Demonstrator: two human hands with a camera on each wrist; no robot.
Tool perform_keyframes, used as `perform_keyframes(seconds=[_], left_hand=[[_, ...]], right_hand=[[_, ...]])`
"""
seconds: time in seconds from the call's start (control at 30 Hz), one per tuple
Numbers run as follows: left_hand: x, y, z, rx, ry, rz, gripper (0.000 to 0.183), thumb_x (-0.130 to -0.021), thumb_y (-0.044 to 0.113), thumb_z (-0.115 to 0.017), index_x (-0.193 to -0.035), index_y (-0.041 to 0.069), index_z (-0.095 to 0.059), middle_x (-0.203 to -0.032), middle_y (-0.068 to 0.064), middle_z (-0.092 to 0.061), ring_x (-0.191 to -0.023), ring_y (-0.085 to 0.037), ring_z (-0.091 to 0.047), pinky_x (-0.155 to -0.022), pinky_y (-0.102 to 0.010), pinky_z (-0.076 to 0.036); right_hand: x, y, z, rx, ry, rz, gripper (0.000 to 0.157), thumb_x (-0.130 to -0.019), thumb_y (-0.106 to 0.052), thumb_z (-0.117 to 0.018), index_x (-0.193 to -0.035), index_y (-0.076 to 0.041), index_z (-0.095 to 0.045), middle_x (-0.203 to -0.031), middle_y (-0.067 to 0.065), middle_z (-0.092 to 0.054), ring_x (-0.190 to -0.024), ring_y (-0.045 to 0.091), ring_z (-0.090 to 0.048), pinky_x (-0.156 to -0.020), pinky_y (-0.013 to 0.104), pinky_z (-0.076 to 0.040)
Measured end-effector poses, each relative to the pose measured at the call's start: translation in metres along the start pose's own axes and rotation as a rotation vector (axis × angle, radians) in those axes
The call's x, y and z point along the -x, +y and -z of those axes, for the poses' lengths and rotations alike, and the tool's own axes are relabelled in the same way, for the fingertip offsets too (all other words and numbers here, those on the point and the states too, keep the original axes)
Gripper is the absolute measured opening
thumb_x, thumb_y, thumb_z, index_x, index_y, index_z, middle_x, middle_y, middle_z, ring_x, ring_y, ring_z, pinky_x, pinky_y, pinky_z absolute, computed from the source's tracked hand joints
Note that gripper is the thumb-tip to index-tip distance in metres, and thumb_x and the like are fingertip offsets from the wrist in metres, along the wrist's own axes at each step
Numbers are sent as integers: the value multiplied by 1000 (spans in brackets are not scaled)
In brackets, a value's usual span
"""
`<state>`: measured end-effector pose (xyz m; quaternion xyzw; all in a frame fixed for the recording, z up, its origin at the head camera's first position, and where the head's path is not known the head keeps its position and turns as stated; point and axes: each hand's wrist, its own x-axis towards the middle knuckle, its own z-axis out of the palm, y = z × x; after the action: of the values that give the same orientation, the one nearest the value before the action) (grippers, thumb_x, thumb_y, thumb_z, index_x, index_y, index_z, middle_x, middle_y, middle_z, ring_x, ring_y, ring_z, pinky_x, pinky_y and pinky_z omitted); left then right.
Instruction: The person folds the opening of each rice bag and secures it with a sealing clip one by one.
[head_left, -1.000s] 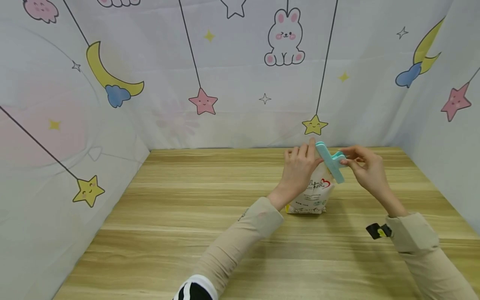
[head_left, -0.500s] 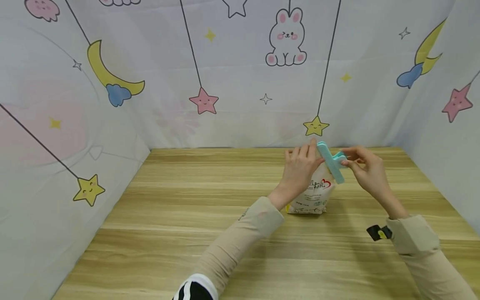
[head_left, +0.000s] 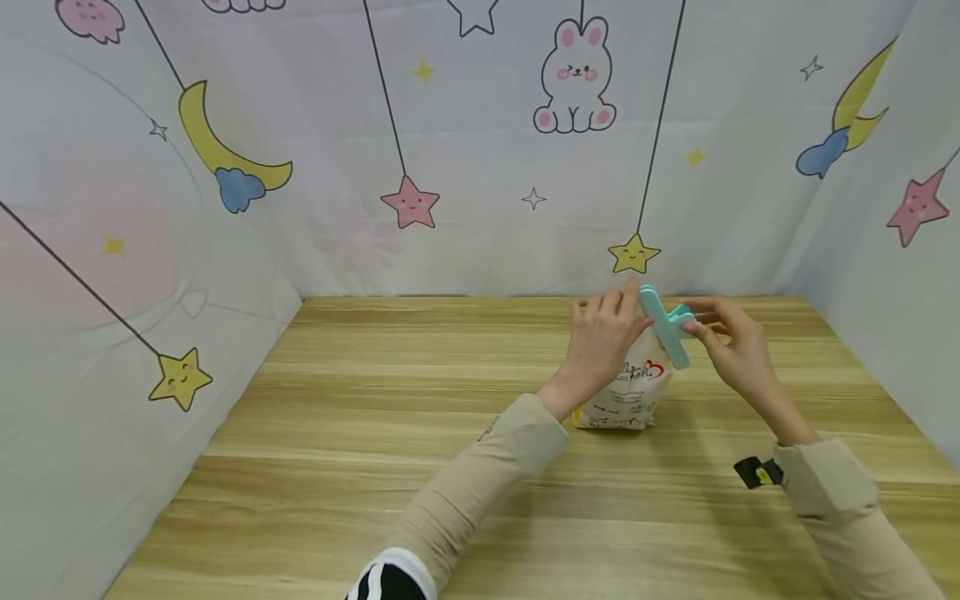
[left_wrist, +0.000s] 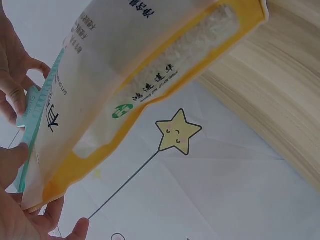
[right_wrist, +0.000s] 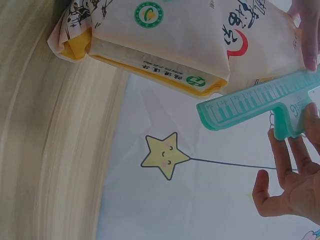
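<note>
A white printed food bag [head_left: 624, 398] with yellow sides stands on the wooden table, right of centre in the head view. In the left wrist view, a window in its side shows whitish contents. My left hand [head_left: 600, 337] pinches the bag's upper end between thumb and fingers. A long turquoise bag clip [head_left: 666, 329] slants along the bag's upper right edge. My right hand [head_left: 737, 343] pinches the clip's handles from the right. In the right wrist view, the clip's ruled face [right_wrist: 250, 102] overlaps the bag, and the remaining fingers spread below the handle.
The wood-grain table [head_left: 360, 417] stretches left of and in front of the bag. Behind it hangs a white cloth backdrop [head_left: 480, 150] printed with stars, moons and a rabbit. Cloth walls also close off both sides. A dark tag [head_left: 750, 472] hangs from the right cuff.
Both hands keep their grips on the bag and the clip, nearly in place. The whole head view has shifted very slightly.
</note>
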<state>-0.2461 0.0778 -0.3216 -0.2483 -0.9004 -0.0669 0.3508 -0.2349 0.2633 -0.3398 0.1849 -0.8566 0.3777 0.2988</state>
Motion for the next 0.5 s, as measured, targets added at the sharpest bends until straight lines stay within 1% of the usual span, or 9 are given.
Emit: perform_keyframes(seconds=[0.13, 0.27, 0.37, 0.5], left_hand=[[0, 0, 1, 4, -7, -5, 50, -89, 44, -43, -129, 14, -42, -98, 5, -62, -82, -11, -59, -69, -25, -37], [-1, 0, 2, 4, -7, -7, 49, -90, 44, -42, -131, 17, -41, -99, 5, -62, -81, -11, -59, -69, -25, -37], [-2, 0, 1, 9, -13, -4, 48, -90, 44, -41, -131, 18, -41, -100, 5, -62, -82, -11, -59, -70, -26, -38], [-2, 0, 1, 4, -13, -1, 47, -90, 45, -41, -130, 20, -42, -100, 5, -61, -84, -10, -60, -70, -26, -37]], right_hand=[[2, 0, -1, -21, -8, -11, 28, -84, -4, -57, -112, -2, -58, -101, -30, -46, -89, -17, -44, -75, 10, -35], [2, -1, -2, -36, -10, -3, 28, -85, -3, -56, -113, -1, -57, -102, -28, -47, -90, -16, -45, -76, 6, -34], [3, -1, -2, -40, -20, -5, 29, -86, -3, -55, -114, -1, -55, -103, -27, -46, -90, -17, -45, -76, 6, -34], [4, -1, -3, -27, -34, -25, 30, -87, -6, -53, -117, -4, -54, -104, -29, -45, -90, -17, -44, -75, 7, -34]])
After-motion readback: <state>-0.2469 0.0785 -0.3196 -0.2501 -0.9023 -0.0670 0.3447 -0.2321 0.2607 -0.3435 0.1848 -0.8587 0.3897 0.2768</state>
